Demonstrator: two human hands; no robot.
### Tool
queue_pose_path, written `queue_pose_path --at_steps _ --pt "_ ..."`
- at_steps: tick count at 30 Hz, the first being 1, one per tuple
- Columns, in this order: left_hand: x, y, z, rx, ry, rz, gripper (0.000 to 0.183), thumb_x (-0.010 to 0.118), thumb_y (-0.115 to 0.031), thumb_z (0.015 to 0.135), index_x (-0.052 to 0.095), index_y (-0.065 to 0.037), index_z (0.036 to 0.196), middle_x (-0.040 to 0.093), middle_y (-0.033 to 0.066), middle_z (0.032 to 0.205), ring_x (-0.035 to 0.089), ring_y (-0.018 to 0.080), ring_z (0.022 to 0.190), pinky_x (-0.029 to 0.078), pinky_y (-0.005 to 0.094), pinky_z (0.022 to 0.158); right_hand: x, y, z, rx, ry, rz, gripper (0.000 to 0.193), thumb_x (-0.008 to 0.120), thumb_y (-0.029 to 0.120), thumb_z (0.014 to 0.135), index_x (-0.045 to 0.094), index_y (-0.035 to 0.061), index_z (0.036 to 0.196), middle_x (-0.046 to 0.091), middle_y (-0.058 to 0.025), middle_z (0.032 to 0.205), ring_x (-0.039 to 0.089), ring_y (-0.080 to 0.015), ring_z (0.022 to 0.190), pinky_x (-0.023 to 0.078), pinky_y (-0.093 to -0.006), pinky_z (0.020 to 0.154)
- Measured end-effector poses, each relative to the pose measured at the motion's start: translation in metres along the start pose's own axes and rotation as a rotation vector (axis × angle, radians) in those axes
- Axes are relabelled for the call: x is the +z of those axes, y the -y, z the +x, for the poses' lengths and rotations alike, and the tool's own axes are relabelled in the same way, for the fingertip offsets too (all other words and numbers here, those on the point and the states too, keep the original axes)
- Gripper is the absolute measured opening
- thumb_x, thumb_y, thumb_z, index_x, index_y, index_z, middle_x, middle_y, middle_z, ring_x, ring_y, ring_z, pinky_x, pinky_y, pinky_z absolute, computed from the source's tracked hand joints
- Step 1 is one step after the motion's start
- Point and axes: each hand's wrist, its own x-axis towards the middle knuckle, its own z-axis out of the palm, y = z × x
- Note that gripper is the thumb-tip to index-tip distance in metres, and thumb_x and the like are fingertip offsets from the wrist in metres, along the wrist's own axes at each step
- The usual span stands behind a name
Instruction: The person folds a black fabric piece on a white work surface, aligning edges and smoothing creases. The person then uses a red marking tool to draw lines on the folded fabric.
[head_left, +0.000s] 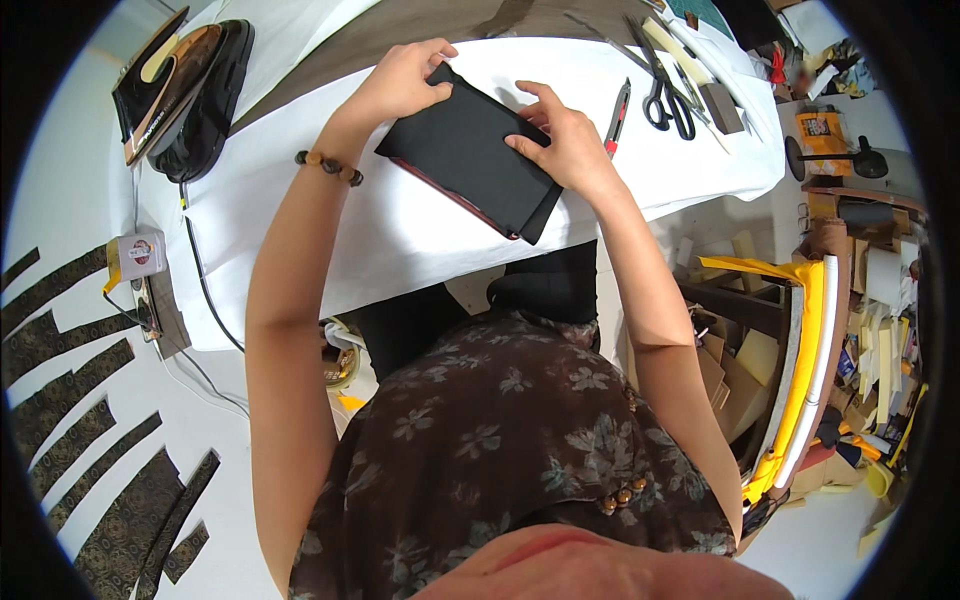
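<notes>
A flat, black, rectangular folded cloth piece point(465, 150) lies at a slant on the white-covered table point(350, 240), with a thin dark red edge along its near left side. At its far left corner, my left hand point(408, 82) grips the cloth between thumb and fingers. My right hand point(562, 140) holds the right edge, its thumb on the upper face and its other fingers bent at the far side. A black flap juts out at the near right corner. Whatever is inside the fold is hidden.
A utility knife point(619, 115) lies to the right of my right hand. Beyond it are black-handled scissors point(662, 95) and a dark block point(721, 108). An iron point(180, 95) stands far left, its cord point(200, 265) hanging down. Patterned fabric pieces point(120, 520) lie at lower left.
</notes>
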Motion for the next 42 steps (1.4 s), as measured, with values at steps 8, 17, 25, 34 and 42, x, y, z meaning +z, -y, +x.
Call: queue_pose_path --at_steps 8,17,25,34,42 --pt "-0.020 -0.017 0.033 0.058 0.291 0.122 0.036 0.070 -0.005 0.080 0.058 -0.008 0.114 0.048 0.0048 0.076 0.045 0.0160 0.069 0.040 0.0340 0.062 0.000 -0.005 0.000 -0.076 -0.015 -0.028 0.063 0.081 0.023 0.088 0.049 0.0118 0.141 0.077 -0.0160 0.108 0.074 -0.0343 0.101 0.058 -0.0428 0.089" --pt "-0.006 0.013 0.007 -0.173 0.092 -0.231 0.046 0.076 -0.022 0.084 0.063 -0.008 0.126 0.068 0.0112 0.106 0.064 0.0198 0.093 0.053 0.0352 0.084 0.000 -0.002 0.002 -0.036 0.014 -0.031 0.057 0.081 0.024 0.088 0.054 0.0123 0.136 0.075 -0.0135 0.112 0.073 -0.0331 0.105 0.059 -0.0420 0.091" --pt "0.014 -0.007 -0.058 -0.257 -0.036 -0.221 0.073 0.094 -0.042 0.073 0.065 0.003 0.122 0.073 0.0183 0.108 0.072 0.0303 0.095 0.057 0.0378 0.082 0.017 0.022 0.012 -0.357 -0.124 -0.408 0.032 0.063 0.015 0.092 0.075 0.0133 0.121 0.063 -0.0091 0.099 0.061 -0.0257 0.100 0.047 -0.0399 0.088" --pt "0.019 -0.019 -0.058 -0.282 -0.058 -0.101 0.081 0.097 -0.042 0.061 0.063 0.011 0.113 0.071 0.0231 0.098 0.071 0.0355 0.092 0.056 0.0389 0.082 0.024 0.025 0.037 -0.258 0.024 -0.496 0.047 0.056 0.011 0.093 0.070 0.0235 0.136 0.058 -0.0118 0.107 0.054 -0.0274 0.109 0.038 -0.0440 0.092" --pt "0.022 -0.019 -0.055 -0.328 -0.059 -0.070 0.083 0.097 -0.042 0.063 0.064 0.012 0.116 0.070 0.0254 0.109 0.069 0.0372 0.105 0.055 0.0413 0.090 0.007 0.014 0.054 -0.388 0.160 -0.462 0.047 0.055 0.010 0.096 0.068 0.0243 0.139 0.056 -0.0104 0.103 0.053 -0.0257 0.105 0.034 -0.0400 0.091"
